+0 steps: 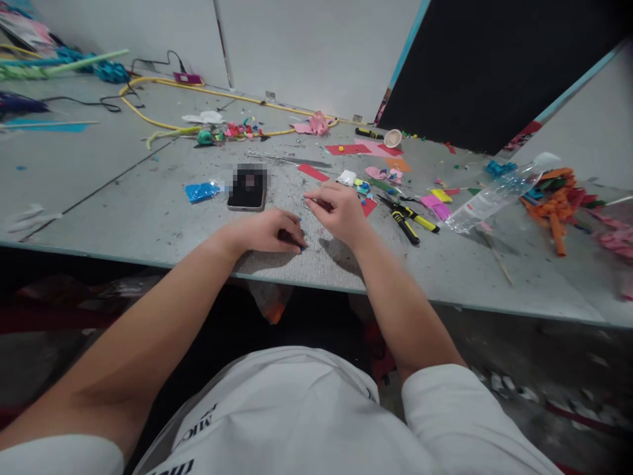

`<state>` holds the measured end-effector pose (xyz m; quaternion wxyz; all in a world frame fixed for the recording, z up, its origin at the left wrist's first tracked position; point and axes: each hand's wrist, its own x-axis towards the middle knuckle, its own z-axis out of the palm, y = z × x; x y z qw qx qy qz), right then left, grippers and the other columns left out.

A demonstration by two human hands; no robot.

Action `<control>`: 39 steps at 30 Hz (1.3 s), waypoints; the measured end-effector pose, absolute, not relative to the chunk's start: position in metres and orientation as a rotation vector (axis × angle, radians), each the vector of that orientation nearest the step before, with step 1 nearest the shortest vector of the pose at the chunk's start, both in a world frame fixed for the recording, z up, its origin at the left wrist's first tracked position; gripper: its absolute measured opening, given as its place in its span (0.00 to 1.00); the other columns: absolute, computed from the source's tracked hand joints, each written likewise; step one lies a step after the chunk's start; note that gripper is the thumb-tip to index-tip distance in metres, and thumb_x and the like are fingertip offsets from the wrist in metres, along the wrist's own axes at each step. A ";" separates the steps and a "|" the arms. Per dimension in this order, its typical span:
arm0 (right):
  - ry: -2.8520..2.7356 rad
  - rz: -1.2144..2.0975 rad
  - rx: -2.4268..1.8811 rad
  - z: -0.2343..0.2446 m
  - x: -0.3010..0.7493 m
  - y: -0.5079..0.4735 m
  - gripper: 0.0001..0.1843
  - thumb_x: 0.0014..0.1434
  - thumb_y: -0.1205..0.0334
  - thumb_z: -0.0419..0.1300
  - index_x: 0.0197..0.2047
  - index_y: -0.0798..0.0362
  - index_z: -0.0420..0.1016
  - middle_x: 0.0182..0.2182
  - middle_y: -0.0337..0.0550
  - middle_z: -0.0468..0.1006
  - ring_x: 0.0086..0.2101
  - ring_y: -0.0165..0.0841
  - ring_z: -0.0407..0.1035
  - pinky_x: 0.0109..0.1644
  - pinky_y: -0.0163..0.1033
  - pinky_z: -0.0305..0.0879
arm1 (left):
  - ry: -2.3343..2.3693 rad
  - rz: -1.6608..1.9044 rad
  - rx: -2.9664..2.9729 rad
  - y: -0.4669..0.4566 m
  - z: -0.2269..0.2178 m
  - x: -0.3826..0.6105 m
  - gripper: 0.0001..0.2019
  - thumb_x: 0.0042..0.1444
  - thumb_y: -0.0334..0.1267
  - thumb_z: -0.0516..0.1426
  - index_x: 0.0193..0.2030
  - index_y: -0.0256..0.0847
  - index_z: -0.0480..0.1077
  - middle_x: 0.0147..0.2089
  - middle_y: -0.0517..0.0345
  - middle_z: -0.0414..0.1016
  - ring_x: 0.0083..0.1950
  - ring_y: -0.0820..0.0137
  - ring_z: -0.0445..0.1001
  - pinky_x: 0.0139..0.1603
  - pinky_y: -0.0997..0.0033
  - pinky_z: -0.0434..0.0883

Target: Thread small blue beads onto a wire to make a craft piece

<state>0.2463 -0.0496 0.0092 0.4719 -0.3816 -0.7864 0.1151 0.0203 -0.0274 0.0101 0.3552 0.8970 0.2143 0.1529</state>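
My left hand (274, 231) rests low over the table near its front edge, fingers curled down and tips close to the surface. A tiny bit of blue shows at its fingertips; I cannot tell what it is. To the right, my right hand (339, 210) is raised slightly, thumb and forefinger pinched together. Another speck of blue shows at that pinch, too small to name. Behind my left hand lies a dark phone (246, 191), its upper part blurred out. Left of the phone is a shiny blue packet (202, 191).
Yellow-handled pliers (405, 221), red paper pieces (313, 173) and a long metal tool (291, 160) lie beyond my right hand. A clear plastic bottle (487, 201) lies tilted by an orange bundle (554, 198). A yellow cable (163, 122) runs along the back.
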 end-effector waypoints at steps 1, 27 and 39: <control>-1.945 0.246 -0.933 0.010 0.246 -0.051 0.11 0.68 0.58 0.63 0.40 0.50 0.87 0.30 0.41 0.75 0.32 0.33 0.66 0.43 0.44 0.65 | 0.528 0.392 2.315 -0.027 0.008 0.021 0.07 0.55 0.39 0.69 0.40 0.48 0.89 0.38 0.53 0.83 0.35 0.68 0.80 0.41 0.72 0.73; -1.231 0.953 -1.155 -0.031 0.197 -0.131 0.12 0.59 0.49 0.70 0.36 0.48 0.86 0.28 0.41 0.81 0.31 0.36 0.74 0.36 0.43 0.72 | 0.800 1.208 1.420 -0.093 -0.027 0.028 0.07 0.59 0.43 0.71 0.42 0.47 0.87 0.34 0.60 0.75 0.30 0.75 0.66 0.32 0.72 0.64; -1.215 0.973 -1.109 -0.032 0.200 -0.131 0.10 0.60 0.51 0.69 0.35 0.48 0.85 0.28 0.41 0.81 0.34 0.37 0.76 0.39 0.43 0.73 | 0.881 1.151 1.495 -0.096 -0.019 0.031 0.08 0.57 0.44 0.70 0.38 0.43 0.84 0.30 0.60 0.72 0.29 0.73 0.65 0.30 0.70 0.62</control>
